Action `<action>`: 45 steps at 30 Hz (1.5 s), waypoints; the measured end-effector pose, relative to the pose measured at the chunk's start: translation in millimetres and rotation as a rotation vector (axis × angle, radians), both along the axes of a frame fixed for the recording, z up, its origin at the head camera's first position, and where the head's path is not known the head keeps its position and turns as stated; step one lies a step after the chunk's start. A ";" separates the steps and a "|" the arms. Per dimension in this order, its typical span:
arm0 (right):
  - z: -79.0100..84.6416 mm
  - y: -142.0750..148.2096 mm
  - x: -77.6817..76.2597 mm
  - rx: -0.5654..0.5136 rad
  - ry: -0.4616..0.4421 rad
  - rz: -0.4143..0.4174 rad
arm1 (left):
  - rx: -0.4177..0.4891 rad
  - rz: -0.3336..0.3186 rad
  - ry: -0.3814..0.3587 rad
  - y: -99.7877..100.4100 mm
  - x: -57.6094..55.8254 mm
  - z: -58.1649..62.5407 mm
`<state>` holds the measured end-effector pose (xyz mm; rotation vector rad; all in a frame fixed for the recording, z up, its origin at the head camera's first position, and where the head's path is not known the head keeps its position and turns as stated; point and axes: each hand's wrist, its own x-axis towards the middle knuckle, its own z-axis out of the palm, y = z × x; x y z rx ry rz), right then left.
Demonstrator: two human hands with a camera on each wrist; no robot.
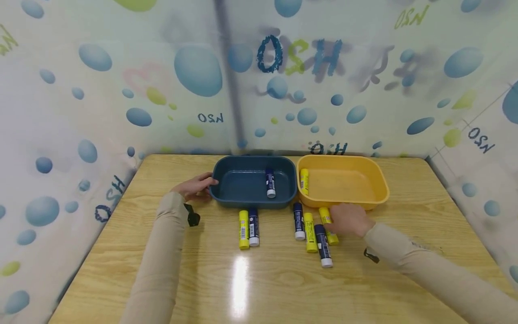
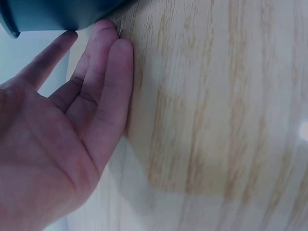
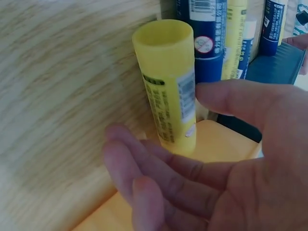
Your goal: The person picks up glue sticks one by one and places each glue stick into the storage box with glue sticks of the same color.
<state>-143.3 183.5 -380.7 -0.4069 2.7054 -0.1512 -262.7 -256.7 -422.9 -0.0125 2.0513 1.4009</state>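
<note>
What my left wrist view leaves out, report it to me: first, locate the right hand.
Observer: The right hand is at a yellow stick just in front of the yellow tray.
Operator: Now tell me what the blue tray holds.
Observer: One blue stick.
Operator: State the yellow tray's contents too.
Observer: Another yellow stick, at the end nearest the blue tray.

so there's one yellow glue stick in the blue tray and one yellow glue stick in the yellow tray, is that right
Not quite: the glue stick in the blue tray is dark blue and white, as the head view shows. The yellow tray does hold one yellow stick.
</note>
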 end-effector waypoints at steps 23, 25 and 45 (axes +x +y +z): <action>-17.0 0.0 -6.1 -0.151 -0.147 -0.133 | 0.025 0.023 -0.008 1.3 -2.4 -2.3; -18.2 0.4 -6.6 -0.182 -0.163 -0.137 | 0.023 0.022 -0.008 1.4 -2.3 -1.6; -6.2 5.1 4.0 -0.300 -0.235 -0.130 | 0.020 0.017 -0.018 -0.1 -3.3 -1.6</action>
